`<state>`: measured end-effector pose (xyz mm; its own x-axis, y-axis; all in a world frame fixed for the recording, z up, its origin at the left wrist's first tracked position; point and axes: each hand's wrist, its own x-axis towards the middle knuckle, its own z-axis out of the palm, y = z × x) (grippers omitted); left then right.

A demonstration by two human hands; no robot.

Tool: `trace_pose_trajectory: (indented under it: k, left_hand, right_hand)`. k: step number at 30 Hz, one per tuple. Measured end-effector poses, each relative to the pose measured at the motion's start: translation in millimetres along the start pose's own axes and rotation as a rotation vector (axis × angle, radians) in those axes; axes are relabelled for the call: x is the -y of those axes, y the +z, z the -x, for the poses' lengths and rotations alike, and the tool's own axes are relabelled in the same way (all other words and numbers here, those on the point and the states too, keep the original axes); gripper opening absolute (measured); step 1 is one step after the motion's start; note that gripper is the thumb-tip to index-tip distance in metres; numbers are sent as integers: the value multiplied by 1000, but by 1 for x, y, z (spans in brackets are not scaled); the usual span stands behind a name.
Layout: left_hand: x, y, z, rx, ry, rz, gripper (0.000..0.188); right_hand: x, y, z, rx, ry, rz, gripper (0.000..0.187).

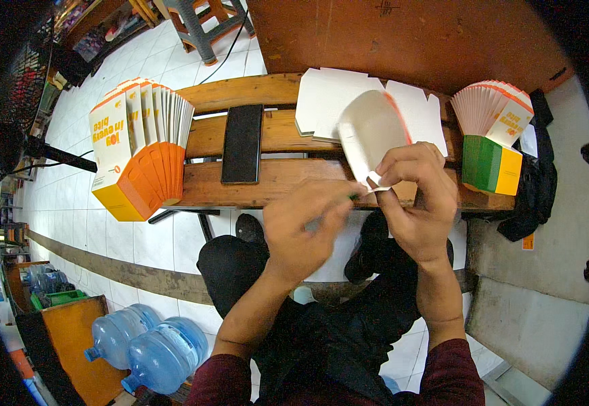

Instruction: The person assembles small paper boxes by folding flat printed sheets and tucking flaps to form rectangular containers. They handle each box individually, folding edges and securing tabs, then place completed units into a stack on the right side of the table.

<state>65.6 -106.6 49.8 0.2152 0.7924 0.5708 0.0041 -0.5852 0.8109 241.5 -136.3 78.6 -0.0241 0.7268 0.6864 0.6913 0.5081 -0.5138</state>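
Over the bench, a partly folded food carton [372,128] stands tilted, its plain pale inside toward me. My right hand [419,196] is closed on its lower end, thumb and fingers pinching a small white flap. My left hand [308,223] is blurred by motion; its curled fingertips meet at the carton's lower corner, where a bit of green shows. Behind the carton lie flat white carton blanks [335,95], stacked. At the left end of the bench is a fanned row of orange and white cartons [122,145]; a green, yellow and white row [494,145] is at the right end.
A black phone [242,143] lies on the slatted wooden bench [281,183]. Brown board [402,34] rises behind it. Large blue water bottles [166,352] lie at lower left, near a fan [27,88]. Black cloth [534,196] hangs at the right end, by the wall.
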Motion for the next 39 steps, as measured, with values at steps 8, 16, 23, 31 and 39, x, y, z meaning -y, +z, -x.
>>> trace_pose_trajectory:
  k: [8, 16, 23, 31, 39]
  left_hand:
    - [8, -6, -5, -69, -449, 79, 23]
    - [-1, -19, -4, 322, -216, 115, 35]
    - [-4, -30, -4, 379, -228, 95, 40]
    - [-2, -32, -6, 453, -172, 58, 41]
    - [4, -33, -4, 525, -171, -44, 49]
  right_hand:
    - [13, 10, 5, 80, -168, 164, 26]
    - [13, 10, 8, 16, -277, 235, 24]
    - [10, 11, 6, 129, -256, 95, 22]
    - [14, 16, 12, 103, -257, 167, 20]
    - [20, 10, 9, 303, -70, 212, 16]
